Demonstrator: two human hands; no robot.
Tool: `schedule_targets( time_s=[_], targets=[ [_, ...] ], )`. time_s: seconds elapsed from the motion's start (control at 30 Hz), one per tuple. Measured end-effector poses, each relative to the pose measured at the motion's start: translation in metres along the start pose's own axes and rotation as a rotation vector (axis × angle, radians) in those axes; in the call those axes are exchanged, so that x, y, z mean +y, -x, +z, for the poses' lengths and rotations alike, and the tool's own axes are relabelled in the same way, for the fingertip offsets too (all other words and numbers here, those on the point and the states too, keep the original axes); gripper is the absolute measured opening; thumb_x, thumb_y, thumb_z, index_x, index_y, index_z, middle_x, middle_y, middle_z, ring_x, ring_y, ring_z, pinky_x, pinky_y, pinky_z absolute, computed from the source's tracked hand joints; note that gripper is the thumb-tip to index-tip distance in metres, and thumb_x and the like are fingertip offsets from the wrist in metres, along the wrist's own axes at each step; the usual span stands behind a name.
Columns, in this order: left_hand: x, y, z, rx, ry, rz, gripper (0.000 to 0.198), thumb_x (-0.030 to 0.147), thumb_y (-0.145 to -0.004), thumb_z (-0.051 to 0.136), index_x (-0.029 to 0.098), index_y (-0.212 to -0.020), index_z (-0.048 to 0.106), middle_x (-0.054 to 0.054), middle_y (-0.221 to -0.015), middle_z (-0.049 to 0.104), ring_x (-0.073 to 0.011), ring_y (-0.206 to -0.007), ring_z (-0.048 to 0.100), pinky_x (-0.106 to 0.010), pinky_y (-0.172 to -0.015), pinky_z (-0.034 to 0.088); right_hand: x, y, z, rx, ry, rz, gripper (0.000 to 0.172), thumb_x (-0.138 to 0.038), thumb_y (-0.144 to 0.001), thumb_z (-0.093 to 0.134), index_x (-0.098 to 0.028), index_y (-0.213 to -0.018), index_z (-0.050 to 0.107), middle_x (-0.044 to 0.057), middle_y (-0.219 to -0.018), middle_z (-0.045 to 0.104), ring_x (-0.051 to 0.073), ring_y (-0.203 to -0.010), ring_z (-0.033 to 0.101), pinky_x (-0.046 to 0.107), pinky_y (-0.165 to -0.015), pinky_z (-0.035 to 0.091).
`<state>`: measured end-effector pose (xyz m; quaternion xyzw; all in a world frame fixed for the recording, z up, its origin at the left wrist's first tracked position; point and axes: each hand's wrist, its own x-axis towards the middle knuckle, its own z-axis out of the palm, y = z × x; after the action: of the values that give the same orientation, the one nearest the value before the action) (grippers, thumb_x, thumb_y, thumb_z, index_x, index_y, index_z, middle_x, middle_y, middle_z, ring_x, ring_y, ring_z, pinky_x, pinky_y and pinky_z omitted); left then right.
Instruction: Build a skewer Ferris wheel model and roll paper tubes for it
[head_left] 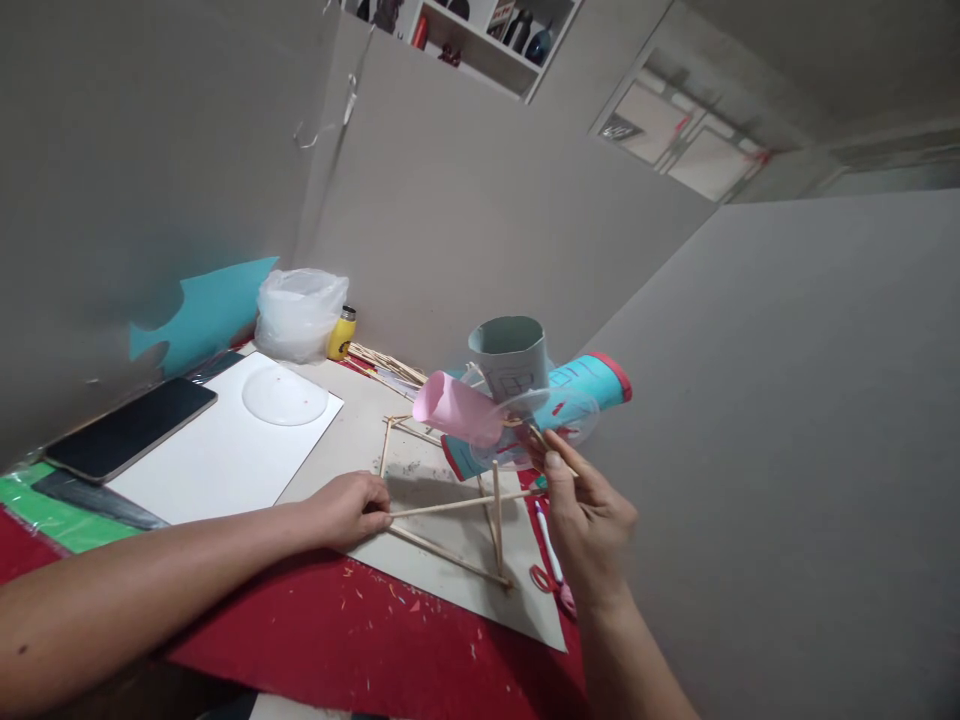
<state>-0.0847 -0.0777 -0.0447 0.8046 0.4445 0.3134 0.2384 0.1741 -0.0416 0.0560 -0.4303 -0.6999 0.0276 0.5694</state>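
Steadiness first

Board (352, 440) below, stick frame (497, 530) atop: the left hand (352, 510) pinches one corner, best held still. Above, the paper-tube cluster (517, 380) meets a stick (541, 437) clamped in the right hand (589, 510); I'd hold it level.

It's dim in here, the light flat and grey. The white sheet (214, 455) catches most of it; to its right, soft shadow pools beneath the stick frame (465, 503). Behind the sheet, the plastic bag (300, 315) glints faintly; high beyond it, framed panes (716, 165) look blurred.
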Motion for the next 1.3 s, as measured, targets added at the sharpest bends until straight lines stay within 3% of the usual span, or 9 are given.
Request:
schedule_targets(
  time_s=[0.37,0.63,0.83,0.97,1.13,1.2,1.3],
  targets=[
    [-0.001,-0.001,0.0,-0.009,0.008,0.002,0.014,0.021,-0.082,0.056,0.017,-0.073,0.066,-0.005,-0.081,0.067,-0.018,-0.079,0.059,-0.025,-0.074,0.044,0.003,0.015,0.011,0.001,0.117,-0.238,0.032,-0.022,-0.091,0.055,-0.018,-0.12,0.069,0.011,-0.11,0.075,0.023,-0.098,0.071,0.036,-0.087,0.056],
    [0.0,-0.002,-0.001,-0.001,0.016,0.015,0.013,0.02,-0.08,0.056,0.017,-0.07,0.064,-0.003,-0.075,0.064,-0.0166,-0.076,0.057,-0.024,-0.071,0.043,0.011,0.016,0.009,-0.07,0.311,-0.46,0.035,-0.019,-0.091,0.052,-0.02,-0.124,0.065,0.014,-0.113,0.068,0.026,-0.102,0.065,0.044,-0.089,0.053],
    [0.001,-0.003,-0.002,-0.006,0.022,0.027,0.014,0.02,-0.081,0.055,0.017,-0.07,0.063,-0.003,-0.076,0.064,-0.0168,-0.076,0.057,-0.025,-0.072,0.043,0.008,0.019,0.002,-0.09,0.531,-0.556,0.034,-0.023,-0.091,0.056,-0.025,-0.124,0.065,0.015,-0.126,0.061,0.036,-0.127,0.047,0.057,-0.1,0.04],
    [0.0,-0.003,-0.001,-0.007,0.026,0.034,0.015,0.02,-0.081,0.055,0.018,-0.069,0.063,-0.003,-0.074,0.064,-0.0169,-0.076,0.057,-0.025,-0.071,0.042,0.005,0.02,-0.003,-0.14,0.597,-0.573,0.035,-0.026,-0.092,0.056,-0.026,-0.126,0.062,0.015,-0.14,0.05,0.038,-0.134,0.04,0.058,-0.103,0.035],
    [-0.001,-0.003,-0.001,-0.014,0.027,0.023,0.015,0.021,-0.082,0.055,0.017,-0.071,0.064,-0.003,-0.075,0.064,-0.0164,-0.074,0.058,-0.024,-0.07,0.042,0.009,0.024,-0.018,-0.249,0.396,-0.63,0.048,-0.029,-0.091,0.055,-0.03,-0.139,0.051,0.014,-0.148,0.041,0.037,-0.135,0.039,0.06,-0.105,0.034],
    [-0.001,-0.004,0.0,-0.014,0.025,0.026,0.015,0.02,-0.082,0.055,0.017,-0.071,0.064,-0.003,-0.074,0.064,-0.0163,-0.074,0.057,-0.024,-0.07,0.043,0.014,0.028,-0.025,-0.167,0.244,-0.596,0.05,-0.024,-0.09,0.054,-0.03,-0.139,0.051,0.013,-0.142,0.049,0.033,-0.129,0.047,0.057,-0.104,0.038],
    [-0.002,-0.004,0.0,-0.017,0.031,0.032,0.015,0.019,-0.082,0.055,0.016,-0.071,0.065,-0.003,-0.075,0.065,-0.016,-0.074,0.057,-0.025,-0.07,0.043,0.023,0.035,-0.032,0.032,0.109,-0.392,0.036,-0.02,-0.09,0.054,-0.026,-0.124,0.064,0.011,-0.117,0.066,0.027,-0.11,0.061,0.049,-0.095,0.047]
  ],
)
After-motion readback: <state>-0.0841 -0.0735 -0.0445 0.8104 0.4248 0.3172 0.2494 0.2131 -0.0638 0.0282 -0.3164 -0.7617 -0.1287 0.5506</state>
